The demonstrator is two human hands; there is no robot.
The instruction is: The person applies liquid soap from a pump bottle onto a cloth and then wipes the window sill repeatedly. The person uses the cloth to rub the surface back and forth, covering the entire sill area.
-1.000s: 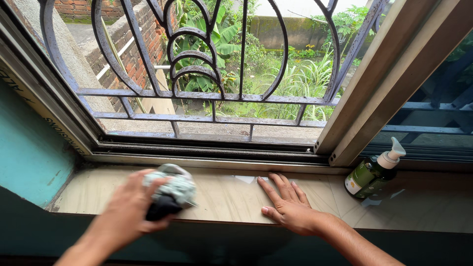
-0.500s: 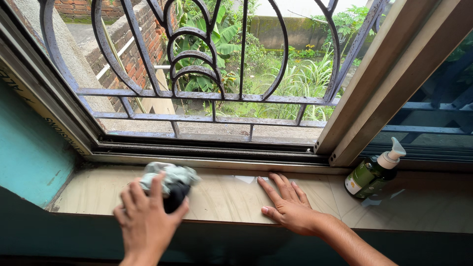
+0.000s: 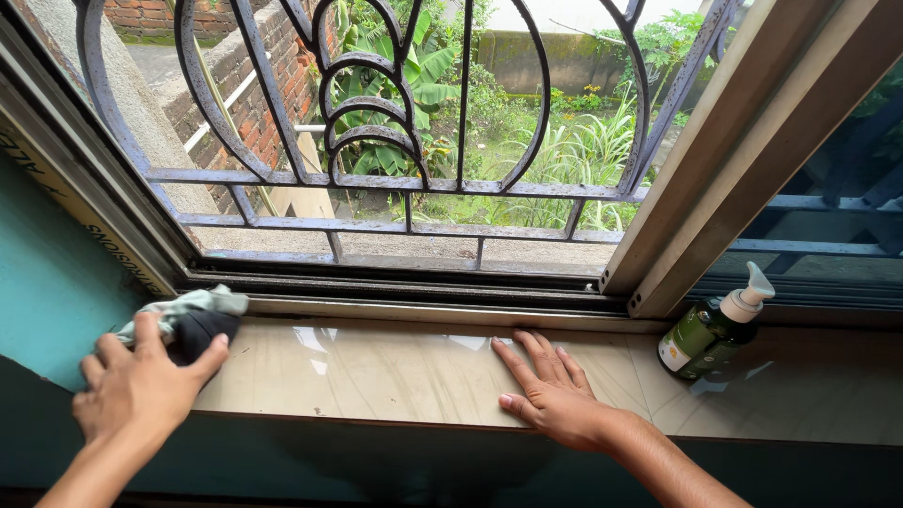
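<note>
My left hand (image 3: 139,386) presses a bunched rag (image 3: 193,315), pale green and dark, onto the far left end of a glossy beige window sill (image 3: 376,372). The rag sits against the teal wall corner. My right hand (image 3: 550,390) lies flat on the sill near its middle, palm down, fingers spread and pointing toward the window, holding nothing.
A green pump bottle (image 3: 713,325) with a white nozzle stands on the sill at the right, by the sliding window frame (image 3: 724,179). A curved iron grille (image 3: 404,179) fills the open window, with a garden and a brick wall beyond. A teal wall (image 3: 47,282) bounds the left.
My left hand has slid the rag leftward along the sill, from left of centre to the far left corner. My right hand has stayed flat in place.
</note>
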